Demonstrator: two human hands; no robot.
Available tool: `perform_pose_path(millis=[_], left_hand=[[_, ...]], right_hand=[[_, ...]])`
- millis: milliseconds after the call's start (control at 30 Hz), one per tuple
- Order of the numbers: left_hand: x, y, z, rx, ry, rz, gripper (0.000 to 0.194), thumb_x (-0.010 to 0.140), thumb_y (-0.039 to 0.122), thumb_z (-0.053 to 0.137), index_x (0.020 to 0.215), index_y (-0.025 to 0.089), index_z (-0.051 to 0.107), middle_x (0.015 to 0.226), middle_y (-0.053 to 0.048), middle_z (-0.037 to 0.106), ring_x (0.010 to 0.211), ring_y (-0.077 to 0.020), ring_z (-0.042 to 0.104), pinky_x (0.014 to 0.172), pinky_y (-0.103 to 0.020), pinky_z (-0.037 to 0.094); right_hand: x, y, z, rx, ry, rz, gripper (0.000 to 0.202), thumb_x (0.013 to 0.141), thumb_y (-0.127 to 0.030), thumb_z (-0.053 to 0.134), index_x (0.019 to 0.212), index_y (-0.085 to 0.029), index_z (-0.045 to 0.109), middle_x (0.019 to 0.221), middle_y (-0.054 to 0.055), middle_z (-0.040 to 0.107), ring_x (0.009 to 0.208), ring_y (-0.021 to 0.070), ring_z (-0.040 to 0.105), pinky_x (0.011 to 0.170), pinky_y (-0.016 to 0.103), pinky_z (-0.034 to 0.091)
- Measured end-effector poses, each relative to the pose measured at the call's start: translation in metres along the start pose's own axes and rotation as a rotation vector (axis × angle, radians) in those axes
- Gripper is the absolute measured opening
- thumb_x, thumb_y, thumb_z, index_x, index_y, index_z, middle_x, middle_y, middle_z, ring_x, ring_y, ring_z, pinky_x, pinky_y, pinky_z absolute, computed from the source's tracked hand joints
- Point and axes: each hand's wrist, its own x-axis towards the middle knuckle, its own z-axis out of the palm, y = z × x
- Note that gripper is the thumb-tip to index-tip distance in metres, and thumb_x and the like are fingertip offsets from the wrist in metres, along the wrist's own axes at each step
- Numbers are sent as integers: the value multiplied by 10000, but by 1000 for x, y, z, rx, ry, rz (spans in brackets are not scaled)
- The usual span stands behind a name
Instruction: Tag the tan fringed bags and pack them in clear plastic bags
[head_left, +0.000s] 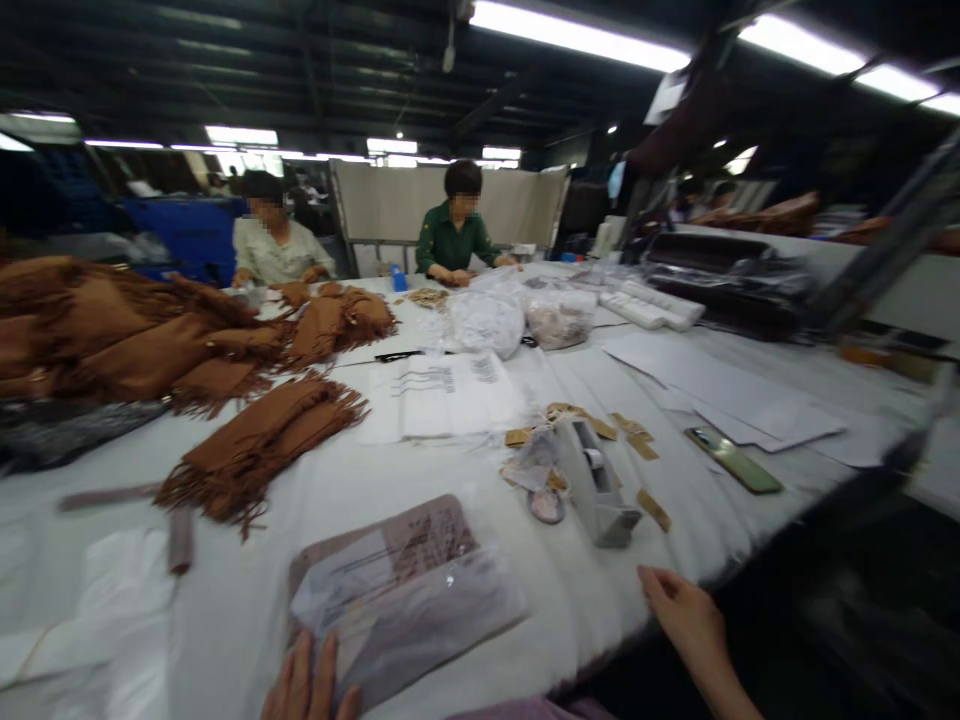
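A clear plastic bag with folded mauve-brown fabric in it (420, 590) lies on the table in front of me, with a pale sheet and dark print showing. My left hand (311, 682) rests on its near left corner, fingers stretched out and apart. My right hand (686, 615) is at the table's front edge, its thumb and fingertips drawn together; whatever may be between them is too small to make out. Beyond that hand stands a grey tape dispenser (596, 485), with brown paper tags (636, 437) scattered around it. A small clear pouch (534, 460) lies against its left side.
Brown fringed scarves (262, 440) cover the left side. White plastic bags (124, 600) lie at the near left. A phone (733, 460) and white sheets (735, 390) are at right. Stuffed clear bags (487, 320) stand farther back. Two people (461, 235) work across the table.
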Motion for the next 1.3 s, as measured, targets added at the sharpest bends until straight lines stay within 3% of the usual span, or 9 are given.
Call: perform_pose_path(millis=[100,200,367,467,533,667,800,1100,1300], left_hand=[[1,-4,-16,43,-111,1,696,915,316,467,1499,314,87,1531,-124,312,1360,-311,359,1013,-529,422],[2,-7,-26,103,-132,-134,645,932,320,440,1499,253,140,1531,-139,308,1382,-301,323,1043,-520,398],[0,-3,-30,149,-93,-246,625,932,356,445,1486,194,205,1507,-165,346,1371,-302,338,1037,-497,405],[1,-2,-30,169,-103,-251,616,928,378,450,1473,171,250,1487,-172,377,1361,-305,350,1046,-495,391],[2,-2,-31,174,-107,-250,612,922,381,458,1466,168,272,1479,-168,392,1353,-302,360,1050,-490,383],[5,-3,-32,182,-120,-259,602,916,389,466,1450,159,309,1469,-167,407,1346,-303,367,1046,-484,383],[7,-1,-35,186,-120,-264,601,917,402,467,1443,149,324,1461,-173,416,1341,-311,370,1040,-489,387],[8,-1,-37,171,-129,-267,603,910,402,479,1441,160,328,1455,-172,425,1337,-318,379,1036,-502,386],[7,0,-35,166,-122,-265,584,918,396,464,1438,162,335,1459,-169,422,1340,-310,376,1043,-503,380]], right_hand=[[1,-40,23,-119,-63,-153,378,631,-580,515,688,-247,687,651,73,702,681,306,661,596,370,476],[-20,-115,64,-113,-242,-461,386,679,-591,514,725,-248,684,671,63,694,675,272,645,632,353,471],[-111,-242,116,13,-973,-1056,335,866,-451,463,750,-206,659,732,40,678,675,177,576,641,267,439],[-151,-287,145,-8,-1368,-1272,299,896,-352,458,735,-179,640,658,-6,601,609,125,500,585,225,395],[-164,-303,169,-108,-1496,-1381,257,888,-294,469,743,-172,644,629,-30,564,577,103,459,549,204,367],[-176,-311,216,-436,-1399,-1553,179,815,-209,528,737,-169,684,624,-30,610,531,88,446,520,196,347],[-183,-307,244,-570,-1238,-1579,165,773,-224,574,754,-159,724,680,49,693,559,136,543,548,234,386],[-195,-307,253,-693,-1007,-1559,200,782,-317,635,844,-146,719,771,134,725,729,265,676,650,308,477],[-180,-309,264,-680,-865,-1414,514,682,-474,757,1085,-189,611,870,98,718,826,271,678,687,303,475]])
